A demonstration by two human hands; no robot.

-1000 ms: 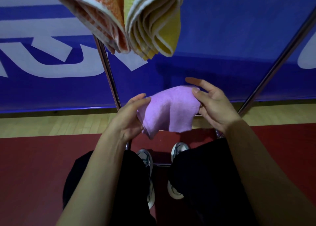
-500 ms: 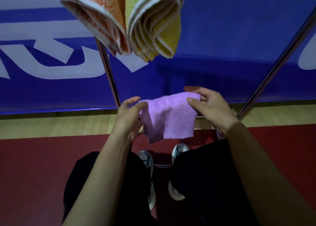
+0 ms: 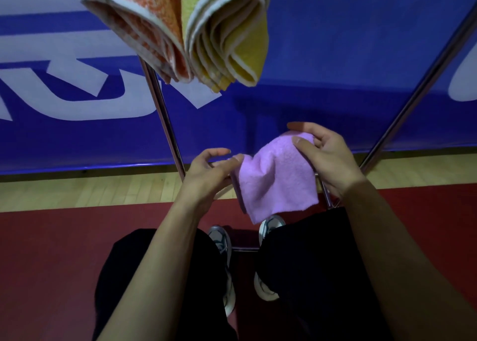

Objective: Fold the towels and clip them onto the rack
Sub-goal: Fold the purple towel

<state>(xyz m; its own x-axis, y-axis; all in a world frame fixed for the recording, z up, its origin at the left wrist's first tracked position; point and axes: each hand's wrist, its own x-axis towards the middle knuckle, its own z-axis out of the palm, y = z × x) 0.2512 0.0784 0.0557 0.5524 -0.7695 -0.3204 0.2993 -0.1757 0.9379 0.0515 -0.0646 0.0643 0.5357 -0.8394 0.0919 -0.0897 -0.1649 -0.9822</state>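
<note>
A small folded purple towel hangs in front of me above my knees. My right hand pinches its upper right corner between thumb and fingers. My left hand pinches its upper left corner with thumb and fingertips. Overhead hang a folded orange towel and, to its right, a folded yellow towel, both from the top of the frame. What holds them up is out of view. The rack's metal poles slant down towards my feet.
A second rack pole runs diagonally on the right. A blue banner with white letters stands just behind the rack. A lower crossbar lies between my shoes. Below are wooden flooring and a red mat.
The purple towel and both hands have shifted to the right. The towel's right corner has risen, so the cloth now hangs slanted from my right hand.
</note>
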